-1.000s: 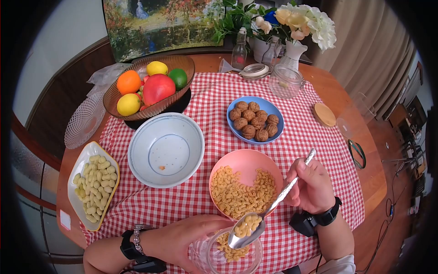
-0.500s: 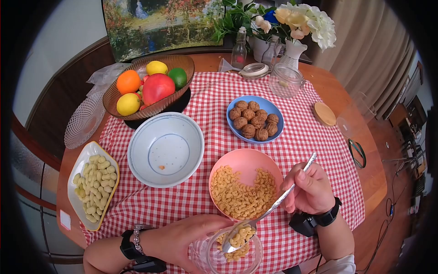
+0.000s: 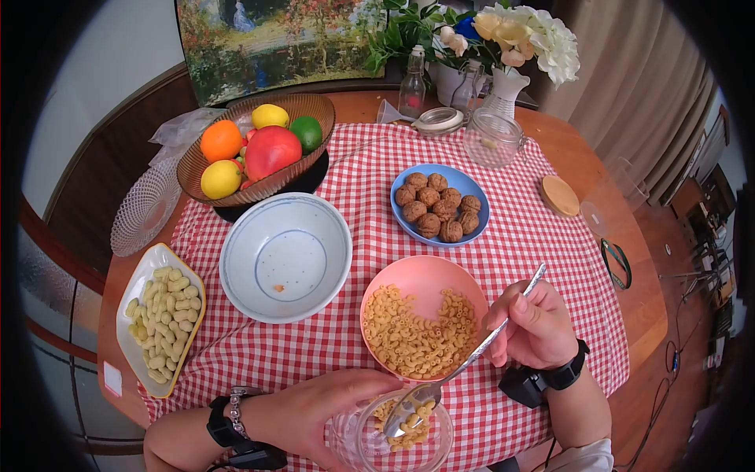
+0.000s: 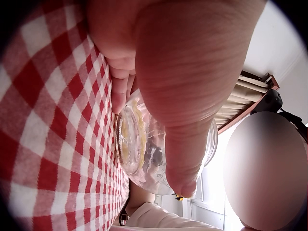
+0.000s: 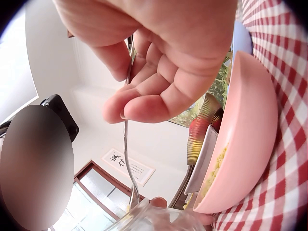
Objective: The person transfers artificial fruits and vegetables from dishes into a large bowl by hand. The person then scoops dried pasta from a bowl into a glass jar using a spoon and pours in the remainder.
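Observation:
My right hand point(image 3: 539, 324) pinches the handle of a metal spoon point(image 3: 497, 330) between thumb and fingers. The spoon's bowl tilts over a clear glass jar point(image 3: 446, 448), with macaroni on its edge and more macaroni inside the jar. My left hand point(image 3: 330, 413) is wrapped round the jar's side; in the left wrist view its thumb and fingers point(image 4: 118, 98) hold the glass point(image 4: 154, 168). Just beyond the jar stands a pink bowl point(image 3: 429, 275) partly filled with macaroni. The right wrist view shows the spoon point(image 5: 127, 149) reaching down to the jar's rim.
A white-blue bowl point(image 3: 295, 267) with a small crumb stands left of the pink one. Around them are a peanut dish point(image 3: 200, 315), a fruit bowl point(image 3: 318, 118), a blue plate point(image 3: 481, 212) of walnuts, an open glass jar point(image 3: 491, 141), a wooden lid point(image 3: 559, 197) and a flower vase point(image 3: 506, 90).
The spoon has lowered and tipped over the jar, and macaroni has slid off it. My right hand has shifted slightly down. My left hand still holds the jar in the same place.

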